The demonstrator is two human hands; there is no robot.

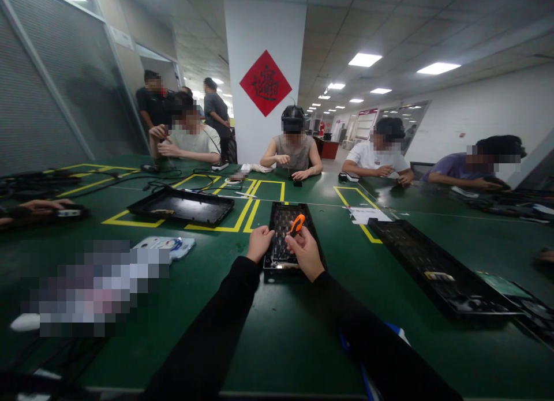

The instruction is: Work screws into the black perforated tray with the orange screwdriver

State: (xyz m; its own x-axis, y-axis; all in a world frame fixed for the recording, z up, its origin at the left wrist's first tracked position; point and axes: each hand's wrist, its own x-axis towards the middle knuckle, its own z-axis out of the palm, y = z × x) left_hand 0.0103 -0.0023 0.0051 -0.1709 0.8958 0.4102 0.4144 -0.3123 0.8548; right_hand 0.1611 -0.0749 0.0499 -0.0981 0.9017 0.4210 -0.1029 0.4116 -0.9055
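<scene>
In front of me on the green table lies a long black plastic casing [281, 216], open side up, with rows of small shapes inside. My left hand [259, 243] is closed at the casing's left edge, fingers curled against the side wall. Over the casing's right half, my right hand [307, 254] grips a screwdriver [298, 223] with an orange and black handle, tilted, handle end up. Its shaft slants down and left towards the casing's near end; where the tip rests is too small to tell. A pale strip shows inside the near end.
Left of centre sits another black casing [182, 206]; a longer one [424, 262] lies to the right. A patterned phone-like item [184, 245] is at the left. Paper [366, 214], yellow tape outlines and cables [162, 180] are on the table [277, 343]. Several people work around it.
</scene>
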